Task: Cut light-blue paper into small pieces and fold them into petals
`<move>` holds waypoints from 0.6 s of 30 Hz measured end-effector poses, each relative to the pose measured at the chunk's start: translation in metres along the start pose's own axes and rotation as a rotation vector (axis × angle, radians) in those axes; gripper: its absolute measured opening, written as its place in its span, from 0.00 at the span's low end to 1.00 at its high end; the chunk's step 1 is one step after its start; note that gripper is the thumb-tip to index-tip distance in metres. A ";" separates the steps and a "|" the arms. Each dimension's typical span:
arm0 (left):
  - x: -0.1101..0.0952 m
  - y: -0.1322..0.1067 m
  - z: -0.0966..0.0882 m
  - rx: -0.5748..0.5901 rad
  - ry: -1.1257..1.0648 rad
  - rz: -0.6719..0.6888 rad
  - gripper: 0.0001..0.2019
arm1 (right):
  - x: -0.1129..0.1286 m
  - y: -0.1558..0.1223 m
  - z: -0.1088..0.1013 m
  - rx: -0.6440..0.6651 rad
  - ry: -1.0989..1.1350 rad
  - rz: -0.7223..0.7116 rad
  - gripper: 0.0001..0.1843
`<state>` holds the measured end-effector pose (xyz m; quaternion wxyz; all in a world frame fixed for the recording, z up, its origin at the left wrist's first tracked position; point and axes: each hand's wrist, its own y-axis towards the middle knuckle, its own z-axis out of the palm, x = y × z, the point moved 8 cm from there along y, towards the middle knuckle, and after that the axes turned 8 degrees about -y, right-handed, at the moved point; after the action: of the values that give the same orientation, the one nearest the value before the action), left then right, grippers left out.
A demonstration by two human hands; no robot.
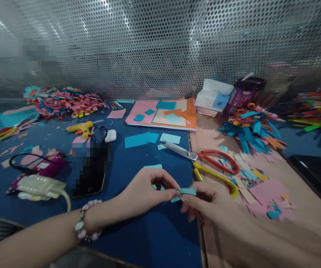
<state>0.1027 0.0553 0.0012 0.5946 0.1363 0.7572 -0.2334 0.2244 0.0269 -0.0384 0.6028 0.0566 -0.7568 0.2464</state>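
Note:
Between my two hands is a small light-blue paper piece (187, 191), pinched from both sides above the blue table. My left hand (155, 186) is closed with thumb and fingers at its left end; a beaded bracelet (83, 223) circles that wrist. Closed around its right end is my right hand (205, 201), partly over the brown board. More light-blue paper (153, 167) shows just behind my left hand. Scissors (194, 154) with one red and one yellow handle lie spread beyond my right hand, blades pointing left.
Coloured paper sheets (140, 111) lie stacked at the back by a perforated metal panel (160, 48). On the left are a phone (93, 171), a yellow glue gun (83, 128) and a pale power plug (40, 186). Paper scraps (269, 193) and fringed paper bundles (254, 128) cover the right.

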 end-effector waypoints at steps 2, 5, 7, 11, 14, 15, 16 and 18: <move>0.000 -0.001 0.001 0.013 -0.033 -0.011 0.06 | 0.000 -0.001 0.000 0.016 -0.012 -0.010 0.18; 0.000 -0.003 0.002 0.018 -0.064 -0.020 0.07 | 0.001 -0.004 -0.001 0.019 -0.058 -0.040 0.20; 0.000 -0.004 0.001 0.006 -0.076 -0.030 0.08 | 0.002 -0.006 -0.002 0.018 -0.072 -0.066 0.21; 0.004 -0.005 -0.002 -0.047 -0.133 -0.037 0.09 | 0.004 -0.004 -0.002 0.002 -0.062 -0.115 0.23; 0.006 -0.004 -0.005 -0.087 -0.162 -0.016 0.10 | 0.000 -0.001 -0.001 -0.037 -0.074 -0.083 0.23; 0.006 -0.004 -0.006 -0.094 -0.163 -0.006 0.10 | -0.002 0.000 -0.001 -0.043 -0.087 -0.068 0.23; 0.006 -0.004 -0.006 -0.095 -0.159 0.003 0.10 | -0.003 0.000 0.000 -0.051 -0.109 -0.059 0.23; 0.006 -0.003 -0.005 -0.072 -0.145 -0.001 0.11 | 0.000 -0.001 0.000 -0.065 -0.173 -0.073 0.23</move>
<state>0.0959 0.0551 -0.0034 0.6524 0.0974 0.7200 -0.2156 0.2249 0.0257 -0.0379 0.5452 0.0856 -0.8111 0.1937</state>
